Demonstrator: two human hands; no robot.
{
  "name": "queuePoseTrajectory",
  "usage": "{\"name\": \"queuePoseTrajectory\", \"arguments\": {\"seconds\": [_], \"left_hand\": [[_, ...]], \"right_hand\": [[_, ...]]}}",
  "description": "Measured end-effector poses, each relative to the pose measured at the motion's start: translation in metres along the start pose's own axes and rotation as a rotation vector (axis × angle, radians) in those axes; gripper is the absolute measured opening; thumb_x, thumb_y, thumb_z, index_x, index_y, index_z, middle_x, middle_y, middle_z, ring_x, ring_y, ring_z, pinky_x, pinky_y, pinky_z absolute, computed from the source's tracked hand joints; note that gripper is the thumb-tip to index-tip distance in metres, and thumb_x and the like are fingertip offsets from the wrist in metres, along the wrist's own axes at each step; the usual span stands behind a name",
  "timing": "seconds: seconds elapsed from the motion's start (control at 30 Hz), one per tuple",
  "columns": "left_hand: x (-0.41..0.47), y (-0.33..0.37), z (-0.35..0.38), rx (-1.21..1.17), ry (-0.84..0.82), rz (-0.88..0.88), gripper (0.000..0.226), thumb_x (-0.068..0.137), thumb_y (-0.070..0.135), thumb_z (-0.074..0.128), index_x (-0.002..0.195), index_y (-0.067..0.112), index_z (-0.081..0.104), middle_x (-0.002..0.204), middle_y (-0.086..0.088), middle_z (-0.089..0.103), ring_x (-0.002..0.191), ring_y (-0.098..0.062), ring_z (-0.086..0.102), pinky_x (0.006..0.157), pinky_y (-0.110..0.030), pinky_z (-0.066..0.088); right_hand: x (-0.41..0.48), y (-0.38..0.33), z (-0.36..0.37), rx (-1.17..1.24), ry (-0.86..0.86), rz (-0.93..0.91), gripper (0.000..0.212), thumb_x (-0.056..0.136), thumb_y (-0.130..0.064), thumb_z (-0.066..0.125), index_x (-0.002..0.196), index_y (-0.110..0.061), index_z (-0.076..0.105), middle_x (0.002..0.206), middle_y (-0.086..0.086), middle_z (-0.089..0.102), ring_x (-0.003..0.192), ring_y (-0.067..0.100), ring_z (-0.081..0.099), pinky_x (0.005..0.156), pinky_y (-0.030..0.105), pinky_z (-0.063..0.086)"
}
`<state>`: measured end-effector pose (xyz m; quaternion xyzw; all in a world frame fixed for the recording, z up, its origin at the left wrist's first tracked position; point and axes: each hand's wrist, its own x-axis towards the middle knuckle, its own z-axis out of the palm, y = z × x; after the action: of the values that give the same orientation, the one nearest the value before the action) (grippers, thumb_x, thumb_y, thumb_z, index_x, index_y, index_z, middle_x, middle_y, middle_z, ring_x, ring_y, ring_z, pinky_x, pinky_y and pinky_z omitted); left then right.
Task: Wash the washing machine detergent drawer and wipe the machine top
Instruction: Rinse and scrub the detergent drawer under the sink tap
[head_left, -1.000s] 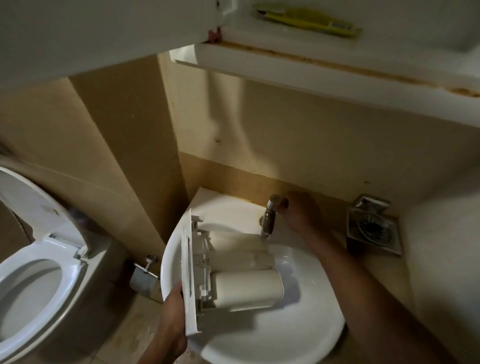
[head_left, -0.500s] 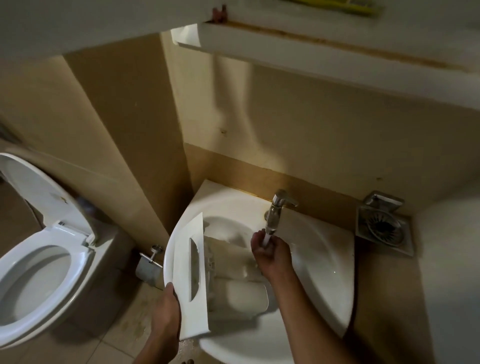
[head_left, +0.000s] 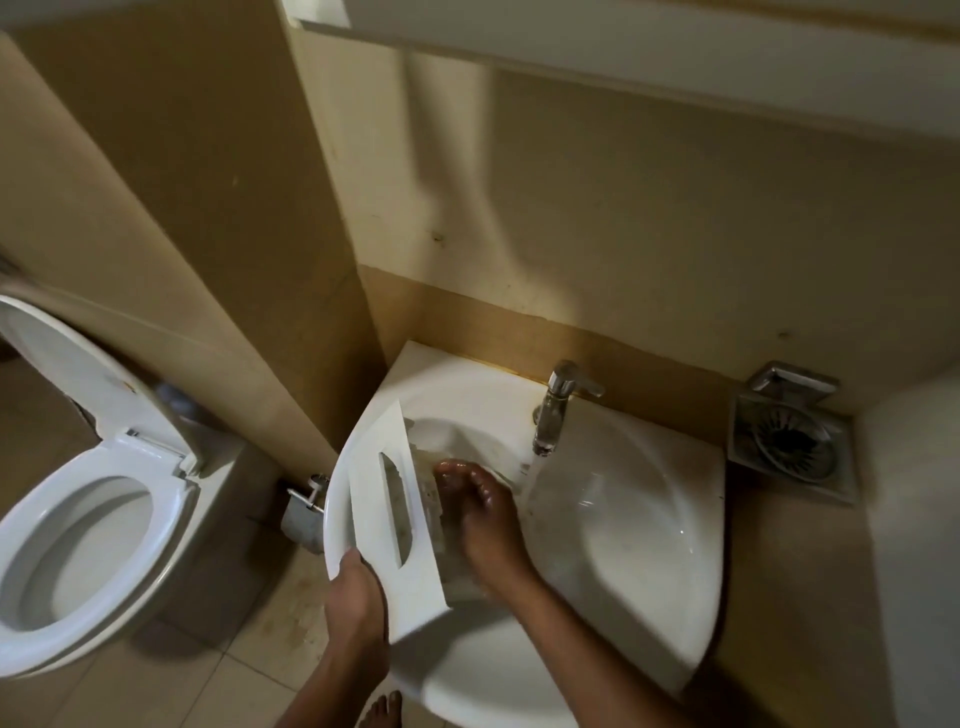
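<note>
Sink, left fingers gripping drawer, right fingers touching inside

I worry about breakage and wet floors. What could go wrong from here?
1. The left hand grips only the lower corner of the detergent drawer; it may slip and knock the sink.
2. Water from the tap falls beside the right hand and may splash onto the floor by the bare foot.

R hand | off tap → on drawer | water now running
</note>
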<state>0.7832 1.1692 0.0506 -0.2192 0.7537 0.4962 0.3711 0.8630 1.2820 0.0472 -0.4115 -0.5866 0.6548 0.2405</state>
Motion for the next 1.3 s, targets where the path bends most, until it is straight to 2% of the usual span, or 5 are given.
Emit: {"name": "queuePoseTrajectory", "arguments": {"seconds": [0.2, 0.37, 0.63, 0.83, 1.3], "left_hand": [[-0.008, 0.003, 0.004, 0.016, 0.001, 0.018, 0.027, 0.105, 0.030, 0.038, 0.116, 0.007, 0.047, 0.080, -0.012, 0.056, 0.068, -0.026, 0.054, 0.056, -0.032, 0.043], [-0.002, 0.001, 0.004, 0.044, 0.025, 0.027, 0.031, 0.106, 0.031, 0.034, 0.115, 0.006, 0.049, 0.081, -0.012, 0.056, 0.070, -0.026, 0.054, 0.057, -0.031, 0.042], [-0.015, 0.000, 0.005, 0.071, 0.041, 0.040, 0.029, 0.104, 0.035, 0.037, 0.112, 0.009, 0.048, 0.100, -0.016, 0.060, 0.082, -0.030, 0.057, 0.077, -0.041, 0.047], [-0.012, 0.001, 0.012, 0.113, 0.089, 0.011, 0.032, 0.104, 0.037, 0.033, 0.110, 0.009, 0.047, 0.101, -0.017, 0.060, 0.085, -0.032, 0.057, 0.078, -0.041, 0.048], [-0.034, -0.016, 0.024, 0.057, 0.202, 0.057, 0.042, 0.100, 0.037, 0.031, 0.104, 0.003, 0.054, 0.107, -0.019, 0.062, 0.096, -0.039, 0.058, 0.096, -0.050, 0.051]], "right_hand": [[-0.034, 0.073, -0.016, -0.723, 0.027, -0.486, 0.049, 0.105, -0.038, 0.032, 0.152, -0.024, 0.035, 0.155, -0.007, 0.038, 0.146, 0.010, 0.029, 0.122, 0.041, 0.015], [-0.015, 0.063, -0.020, -0.777, -0.024, -0.105, 0.074, 0.089, -0.072, -0.001, 0.153, -0.039, 0.015, 0.161, -0.015, 0.018, 0.148, 0.001, 0.009, 0.123, 0.036, 0.013], [0.023, 0.037, -0.033, -0.536, 0.085, 0.471, 0.058, 0.102, -0.052, 0.025, 0.145, -0.018, 0.044, 0.149, 0.011, 0.045, 0.135, 0.028, 0.043, 0.110, 0.037, 0.033], [-0.031, 0.050, -0.004, -0.567, 0.135, 0.354, 0.076, 0.100, -0.057, 0.028, 0.157, -0.015, 0.003, 0.166, 0.003, 0.001, 0.152, 0.016, 0.001, 0.123, 0.034, 0.000], [-0.013, 0.057, -0.021, -0.434, 0.158, 0.365, 0.083, 0.093, -0.064, 0.032, 0.154, -0.009, 0.023, 0.161, 0.009, 0.023, 0.147, 0.027, 0.022, 0.120, 0.042, 0.019]]}}
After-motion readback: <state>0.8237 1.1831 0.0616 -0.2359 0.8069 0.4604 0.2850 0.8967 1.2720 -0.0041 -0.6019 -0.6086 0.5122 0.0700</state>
